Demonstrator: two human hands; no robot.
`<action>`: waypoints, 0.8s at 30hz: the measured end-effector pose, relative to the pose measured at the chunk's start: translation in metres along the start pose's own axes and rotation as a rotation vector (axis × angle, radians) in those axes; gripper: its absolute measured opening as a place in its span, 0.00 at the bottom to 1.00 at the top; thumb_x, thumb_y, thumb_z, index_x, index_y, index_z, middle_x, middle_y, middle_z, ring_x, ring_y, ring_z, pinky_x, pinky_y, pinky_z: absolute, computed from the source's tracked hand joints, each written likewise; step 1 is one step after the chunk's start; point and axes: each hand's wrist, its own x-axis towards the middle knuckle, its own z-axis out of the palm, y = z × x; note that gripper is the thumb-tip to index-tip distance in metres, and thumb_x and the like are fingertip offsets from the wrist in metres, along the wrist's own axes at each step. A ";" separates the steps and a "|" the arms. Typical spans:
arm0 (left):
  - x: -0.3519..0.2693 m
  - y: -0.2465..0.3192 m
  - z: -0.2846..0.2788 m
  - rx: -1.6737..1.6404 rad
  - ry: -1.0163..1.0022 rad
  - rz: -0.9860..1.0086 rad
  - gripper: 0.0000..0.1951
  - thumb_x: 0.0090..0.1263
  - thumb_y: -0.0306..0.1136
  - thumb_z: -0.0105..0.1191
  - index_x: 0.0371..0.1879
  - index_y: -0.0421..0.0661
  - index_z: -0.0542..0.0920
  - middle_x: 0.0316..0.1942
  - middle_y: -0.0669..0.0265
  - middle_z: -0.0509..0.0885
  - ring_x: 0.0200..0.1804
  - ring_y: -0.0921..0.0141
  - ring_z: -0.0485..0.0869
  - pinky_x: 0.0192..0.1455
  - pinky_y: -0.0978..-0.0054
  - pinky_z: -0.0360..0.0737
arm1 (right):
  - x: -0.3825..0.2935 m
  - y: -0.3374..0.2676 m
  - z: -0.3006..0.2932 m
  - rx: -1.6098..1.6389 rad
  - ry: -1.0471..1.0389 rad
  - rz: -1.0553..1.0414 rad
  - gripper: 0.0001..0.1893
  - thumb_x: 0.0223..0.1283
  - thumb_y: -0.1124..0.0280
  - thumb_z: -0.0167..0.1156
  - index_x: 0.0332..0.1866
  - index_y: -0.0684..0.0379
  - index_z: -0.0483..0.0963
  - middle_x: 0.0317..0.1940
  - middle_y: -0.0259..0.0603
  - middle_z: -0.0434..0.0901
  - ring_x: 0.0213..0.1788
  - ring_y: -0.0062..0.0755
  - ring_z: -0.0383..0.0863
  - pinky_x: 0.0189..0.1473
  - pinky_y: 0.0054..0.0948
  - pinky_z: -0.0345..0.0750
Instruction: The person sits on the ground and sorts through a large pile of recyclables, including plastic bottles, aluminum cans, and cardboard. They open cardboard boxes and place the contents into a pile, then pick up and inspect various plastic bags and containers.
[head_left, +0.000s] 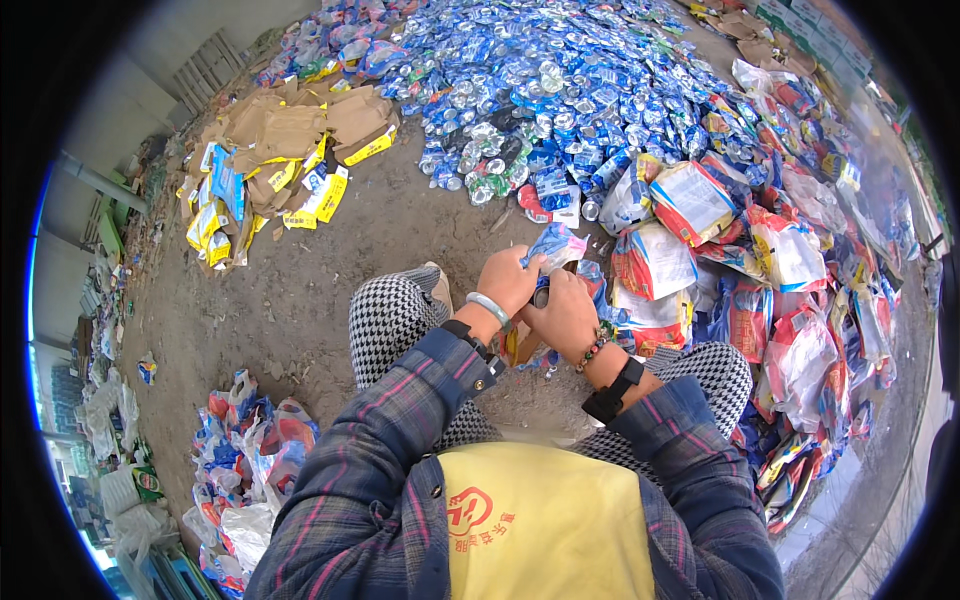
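Both hands meet in front of my knees in the head view. My left hand (506, 281) grips the edge of a crumpled blue, pink and clear plastic bag (559, 246). My right hand (566, 311) is closed around the side of a dark-blue drink can (541, 292), which shows partly between the two hands; its lower part is hidden by the fingers. Under the hands lies a piece of red, yellow and brown packaging (521, 346), partly covered by them.
A large heap of crushed cans (570, 97) lies ahead. Printed plastic packs (654, 259) pile up to the right. Flattened cardboard (289, 131) lies ahead left on the dirt floor (300, 277). A heap of plastic bags (244, 465) sits beside me at lower left.
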 end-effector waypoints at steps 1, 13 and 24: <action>0.002 -0.002 0.004 -0.016 0.023 -0.017 0.21 0.73 0.48 0.61 0.36 0.37 0.86 0.32 0.42 0.86 0.37 0.43 0.84 0.41 0.53 0.80 | 0.003 -0.001 0.000 0.010 -0.038 0.036 0.30 0.50 0.52 0.74 0.44 0.71 0.75 0.40 0.64 0.84 0.47 0.64 0.84 0.51 0.52 0.81; 0.008 -0.024 0.028 0.038 -0.085 -0.004 0.22 0.75 0.50 0.59 0.32 0.40 0.86 0.33 0.43 0.86 0.39 0.41 0.84 0.43 0.49 0.79 | -0.001 -0.016 -0.011 0.246 -0.412 0.435 0.35 0.55 0.48 0.65 0.47 0.80 0.78 0.42 0.74 0.85 0.48 0.63 0.89 0.52 0.46 0.82; 0.022 -0.079 -0.007 0.074 0.169 -0.326 0.25 0.80 0.51 0.51 0.42 0.36 0.87 0.40 0.40 0.88 0.47 0.42 0.87 0.53 0.50 0.82 | -0.038 -0.020 -0.042 1.089 -0.615 0.427 0.14 0.68 0.64 0.61 0.47 0.65 0.80 0.43 0.43 0.87 0.46 0.36 0.87 0.53 0.33 0.82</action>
